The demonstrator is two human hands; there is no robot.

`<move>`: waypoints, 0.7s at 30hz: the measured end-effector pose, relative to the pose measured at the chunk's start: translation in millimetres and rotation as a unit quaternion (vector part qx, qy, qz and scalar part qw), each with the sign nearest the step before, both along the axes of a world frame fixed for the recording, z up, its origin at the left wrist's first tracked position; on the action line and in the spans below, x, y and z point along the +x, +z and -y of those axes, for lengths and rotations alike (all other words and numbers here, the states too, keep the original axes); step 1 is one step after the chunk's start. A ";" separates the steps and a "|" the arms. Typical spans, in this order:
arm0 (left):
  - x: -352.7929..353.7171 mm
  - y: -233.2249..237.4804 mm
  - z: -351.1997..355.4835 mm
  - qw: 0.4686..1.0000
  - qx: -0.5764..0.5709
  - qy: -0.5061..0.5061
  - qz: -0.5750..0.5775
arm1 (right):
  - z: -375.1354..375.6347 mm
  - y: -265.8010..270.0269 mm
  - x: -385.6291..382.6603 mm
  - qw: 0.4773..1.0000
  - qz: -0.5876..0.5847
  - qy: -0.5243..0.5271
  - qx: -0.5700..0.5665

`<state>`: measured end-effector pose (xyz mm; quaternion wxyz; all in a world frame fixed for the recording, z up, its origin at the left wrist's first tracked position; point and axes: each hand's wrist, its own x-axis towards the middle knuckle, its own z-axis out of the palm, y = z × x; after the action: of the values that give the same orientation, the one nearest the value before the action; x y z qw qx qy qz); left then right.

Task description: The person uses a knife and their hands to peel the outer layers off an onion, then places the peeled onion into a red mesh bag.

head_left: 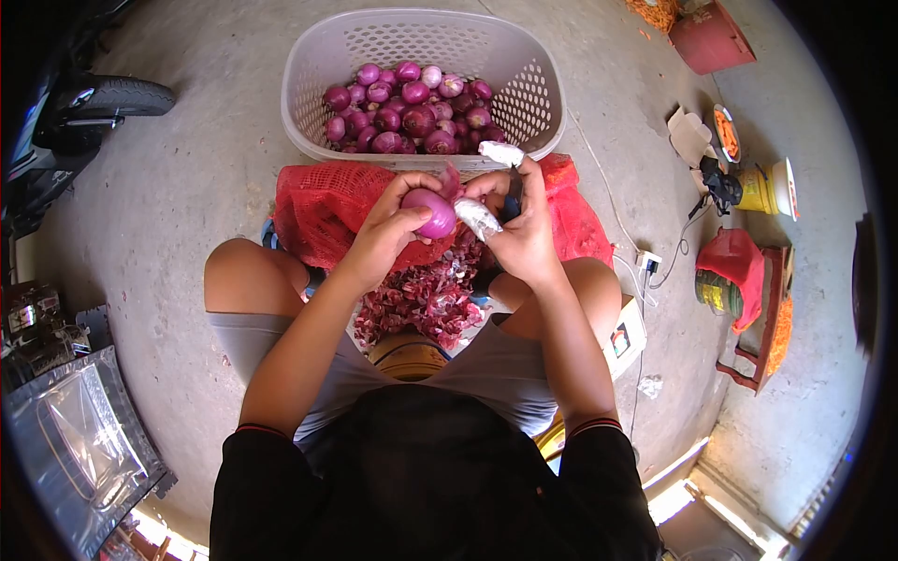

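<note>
My left hand [382, 229] is closed around a red onion [428, 213], held above the red mesh sack [327, 208]. A thin piece of loose onion skin [450, 179] stands up from the onion's right side. Close against the onion, my right hand [526, 229] is closed, with white wrapping on its thumb and index finger. A small dark-handled tool [513, 194] lies in its grip; the tool's working end is hidden. Below both hands, a heap of onion peels [421, 304] lies between my legs.
Ahead stands a grey plastic basket [301, 84] with many red onions [412, 107] in it. A cable [599, 178] runs along the floor at right, near a white box [627, 338]. A motorcycle wheel [117, 96] is at left, a red bucket [713, 39] at far right.
</note>
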<state>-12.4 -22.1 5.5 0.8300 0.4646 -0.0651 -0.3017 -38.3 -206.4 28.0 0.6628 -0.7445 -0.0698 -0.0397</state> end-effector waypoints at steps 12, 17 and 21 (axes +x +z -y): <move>0.8 -1.8 -4.6 0.996 -0.057 -0.050 -0.044 | 3.5 6.3 2.0 1.000 -0.015 -0.015 0.011; -2.1 2.2 -0.3 1.000 -0.004 -0.016 0.024 | -0.9 13.8 -1.5 0.997 -0.065 0.000 -0.041; -1.1 -6.2 0.5 0.995 0.050 -0.018 0.084 | -5.4 4.3 -0.6 0.998 -0.058 -0.012 -0.010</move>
<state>-13.5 -22.6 -0.7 0.7918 0.5277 -0.1278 -0.2797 -38.9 -201.1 32.3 0.6580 -0.7527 -0.0225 -0.0034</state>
